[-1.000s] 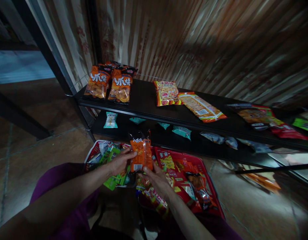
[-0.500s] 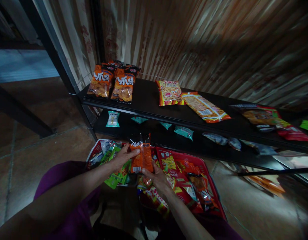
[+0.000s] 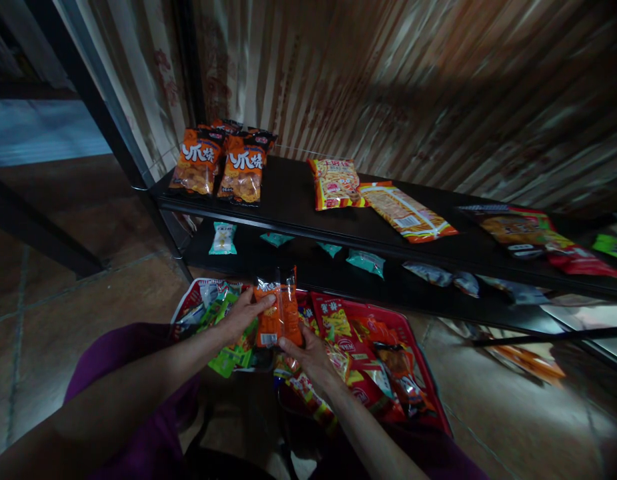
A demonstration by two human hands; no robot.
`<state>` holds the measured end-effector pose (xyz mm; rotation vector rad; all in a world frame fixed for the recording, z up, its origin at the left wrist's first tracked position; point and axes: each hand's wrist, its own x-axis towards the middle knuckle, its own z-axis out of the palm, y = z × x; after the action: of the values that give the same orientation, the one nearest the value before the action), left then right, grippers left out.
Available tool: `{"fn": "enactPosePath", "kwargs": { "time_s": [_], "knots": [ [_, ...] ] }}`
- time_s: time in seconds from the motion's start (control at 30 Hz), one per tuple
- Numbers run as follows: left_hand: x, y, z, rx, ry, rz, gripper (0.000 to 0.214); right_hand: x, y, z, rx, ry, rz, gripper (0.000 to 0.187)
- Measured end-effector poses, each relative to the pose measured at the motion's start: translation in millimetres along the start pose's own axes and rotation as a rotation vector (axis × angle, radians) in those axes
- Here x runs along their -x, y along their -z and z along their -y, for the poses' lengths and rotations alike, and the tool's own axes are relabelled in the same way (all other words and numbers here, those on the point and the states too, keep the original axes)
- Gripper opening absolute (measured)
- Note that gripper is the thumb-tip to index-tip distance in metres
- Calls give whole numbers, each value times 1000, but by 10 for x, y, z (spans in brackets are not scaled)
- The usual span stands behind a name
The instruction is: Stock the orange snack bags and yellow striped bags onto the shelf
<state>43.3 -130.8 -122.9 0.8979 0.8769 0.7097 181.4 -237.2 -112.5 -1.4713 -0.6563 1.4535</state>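
Observation:
An orange and black snack bag (image 3: 279, 310) is held between both of my hands, its barcode side facing up. My left hand (image 3: 248, 313) grips its left edge, thumb lying across the front. On the lower right corner, my right hand (image 3: 308, 353) pinches it with the thumb on top. Beneath the bag are two baskets of packaged snacks. The left basket (image 3: 185, 300) holds green and pale packets, and the red basket (image 3: 428, 363) holds mostly red and yellow ones. Several matching orange bags (image 3: 242, 170) stand at the left of the upper shelf (image 3: 288, 193).
Noodle-like snack packs, a yellow-red one (image 3: 337, 183) and a flat orange one (image 3: 408, 212), rest mid-shelf. On the lower shelf (image 3: 308, 267) lie small teal packets (image 3: 367, 262). A black rack post (image 3: 103, 113) rises at left, and patterned curtain (image 3: 328, 80) hangs behind.
The held bag has tilted slightly and shifted a little left with both hands. The view has moved slightly; shelf and basket contents look the same.

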Motion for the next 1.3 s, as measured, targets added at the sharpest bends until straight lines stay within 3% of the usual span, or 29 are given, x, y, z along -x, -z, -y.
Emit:
{"fn": "enactPosePath", "kwargs": {
  "time_s": [0.13, 0.3, 0.5, 0.67, 1.07, 1.3],
  "knots": [
    [17, -24, -30, 0, -20, 8, 40, -14, 20, -27, 34, 35, 22, 49],
    [38, -38, -89, 3, -2, 16, 40, -17, 63, 13, 23, 50, 160, 48],
    [68, -49, -61, 4, 58, 128, 46, -89, 158, 184, -98, 122, -85, 44],
    [68, -80, 81, 1, 105, 227, 51, -165, 219, 156, -221, 39, -330, 48],
    [83, -93, 95, -34, 80, 298, 47, -134, 168, 210, -286, 56, -289, 30],
    [165, -94, -8, -21, 189, 399, 56, -177, 246, 202, -319, 51, -309, 32]
  ]
}}
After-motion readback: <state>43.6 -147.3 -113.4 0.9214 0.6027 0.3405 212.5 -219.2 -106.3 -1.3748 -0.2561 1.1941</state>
